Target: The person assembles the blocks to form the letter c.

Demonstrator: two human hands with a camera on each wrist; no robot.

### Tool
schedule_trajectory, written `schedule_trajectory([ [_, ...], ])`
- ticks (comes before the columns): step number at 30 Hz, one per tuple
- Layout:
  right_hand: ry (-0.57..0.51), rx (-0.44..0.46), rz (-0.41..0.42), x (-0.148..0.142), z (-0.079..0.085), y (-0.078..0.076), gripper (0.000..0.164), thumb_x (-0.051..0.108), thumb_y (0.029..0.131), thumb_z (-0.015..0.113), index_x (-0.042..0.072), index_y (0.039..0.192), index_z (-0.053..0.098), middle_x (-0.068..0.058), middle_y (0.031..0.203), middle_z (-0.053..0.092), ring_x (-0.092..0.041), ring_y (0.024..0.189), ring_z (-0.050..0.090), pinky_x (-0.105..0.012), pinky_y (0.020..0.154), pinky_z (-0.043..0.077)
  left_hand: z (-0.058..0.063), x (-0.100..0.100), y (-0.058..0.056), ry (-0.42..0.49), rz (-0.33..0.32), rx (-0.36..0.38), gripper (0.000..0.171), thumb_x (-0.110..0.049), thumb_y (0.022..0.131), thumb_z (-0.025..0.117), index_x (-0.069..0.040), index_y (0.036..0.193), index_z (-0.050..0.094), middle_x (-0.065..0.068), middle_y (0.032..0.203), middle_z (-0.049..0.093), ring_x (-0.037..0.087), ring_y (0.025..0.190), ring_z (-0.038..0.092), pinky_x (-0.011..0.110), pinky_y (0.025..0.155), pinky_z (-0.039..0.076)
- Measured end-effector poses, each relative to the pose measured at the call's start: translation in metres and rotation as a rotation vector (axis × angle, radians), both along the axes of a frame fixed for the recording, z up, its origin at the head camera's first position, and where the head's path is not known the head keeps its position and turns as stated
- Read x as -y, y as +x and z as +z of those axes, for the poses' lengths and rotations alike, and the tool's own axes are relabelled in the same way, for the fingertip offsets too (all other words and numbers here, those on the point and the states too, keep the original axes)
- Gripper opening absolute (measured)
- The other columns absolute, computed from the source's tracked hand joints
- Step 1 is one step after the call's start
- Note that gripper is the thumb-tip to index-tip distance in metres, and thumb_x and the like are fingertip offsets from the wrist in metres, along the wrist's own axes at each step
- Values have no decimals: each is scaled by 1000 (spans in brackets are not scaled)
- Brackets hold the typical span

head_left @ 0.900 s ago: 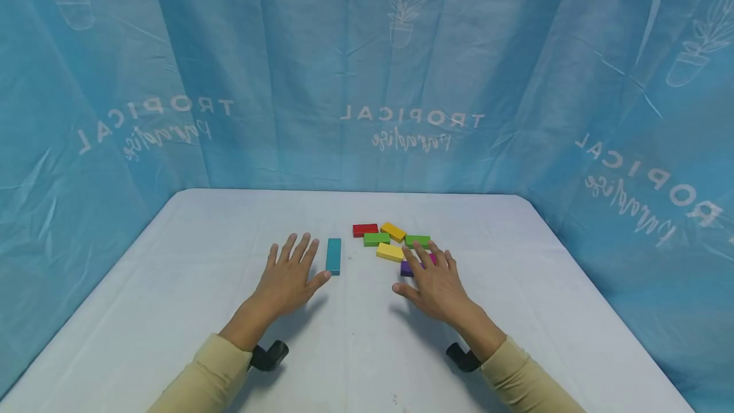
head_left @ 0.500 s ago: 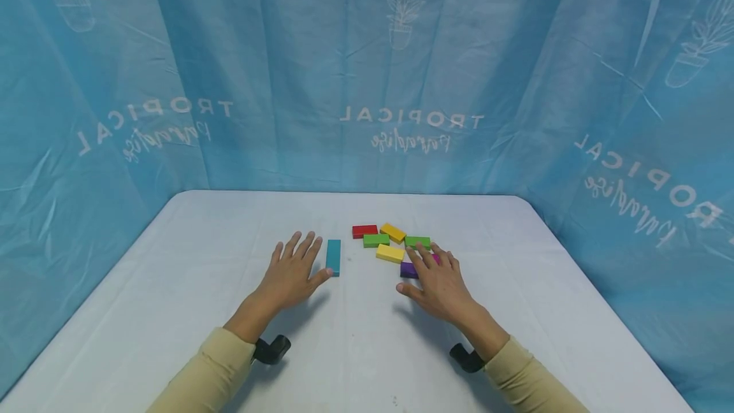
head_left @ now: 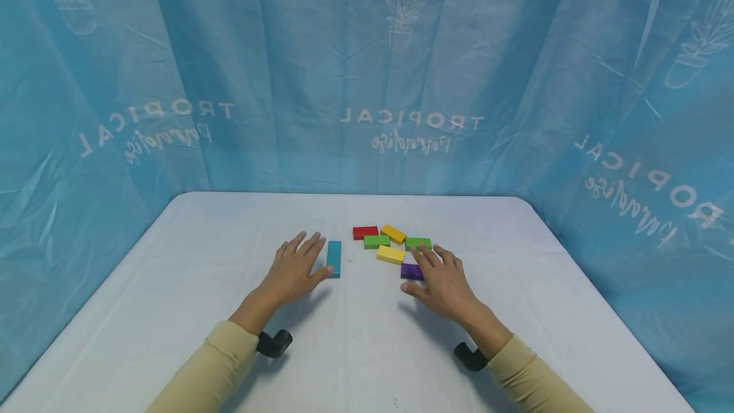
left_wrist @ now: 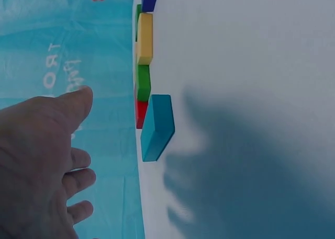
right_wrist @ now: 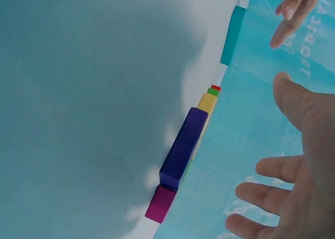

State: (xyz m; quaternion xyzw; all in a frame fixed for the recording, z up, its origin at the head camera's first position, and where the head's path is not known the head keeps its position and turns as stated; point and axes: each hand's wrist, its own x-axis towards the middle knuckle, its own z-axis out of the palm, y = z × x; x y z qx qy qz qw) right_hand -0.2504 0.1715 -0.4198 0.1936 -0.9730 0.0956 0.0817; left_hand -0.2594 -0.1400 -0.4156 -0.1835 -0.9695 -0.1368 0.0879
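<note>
My left hand (head_left: 292, 275) hovers above the table with its fingers extended, and its thumb overlaps the near end of a teal block (head_left: 334, 257) in the head view. The left wrist view shows a gap between that hand and the block. My right hand (head_left: 444, 285) is also raised, fingers spread and holding nothing. Nearest to it are a purple block (head_left: 411, 271) and a magenta block (right_wrist: 160, 203), the latter mostly hidden by the fingers in the head view. Beyond lie a red block (head_left: 365, 232), two green blocks (head_left: 376, 242) and two yellow blocks (head_left: 390, 255).
A white cloth covers the table (head_left: 367, 349). Around its far side and flanks hangs a blue printed curtain (head_left: 309, 69). A black wrist mount sits on each forearm, the left mount (head_left: 274, 343) and the right mount (head_left: 471, 357).
Both hands have drifted slightly to the right, the fingers of the right hand now covering more of the magenta block. The blocks lie as before.
</note>
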Motion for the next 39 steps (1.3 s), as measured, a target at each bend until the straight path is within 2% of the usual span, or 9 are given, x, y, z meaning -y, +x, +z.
schedule_trajectory([
  [11,-26,19,-24,-5,-1,-5,76,51,86,67,11,146,41,-13,146,41,-39,134,29,-57,104,25,-1,-3,-13,17,-6,43,68,-40,93,61,-4,146,39,14,151,35,39,140,20,60,108,14],
  [18,-22,26,-28,-9,-1,-8,76,50,86,67,11,146,41,-12,145,43,-38,132,32,-55,103,27,-2,-3,-20,49,-35,89,67,-38,93,63,-4,145,40,14,150,36,39,139,21,61,107,18],
  [28,-41,38,-22,-12,-3,-12,73,47,84,71,12,143,46,-13,141,47,-38,125,38,-55,99,31,-10,0,-33,69,-56,155,64,-36,93,64,-7,145,42,11,149,40,39,139,23,62,105,20],
  [39,-75,48,-10,-15,-5,-20,69,45,84,72,11,140,50,-14,134,52,-38,119,40,-52,91,34,-17,6,-44,84,-71,171,65,-35,91,67,-8,145,43,11,148,41,39,138,24,61,104,22],
])
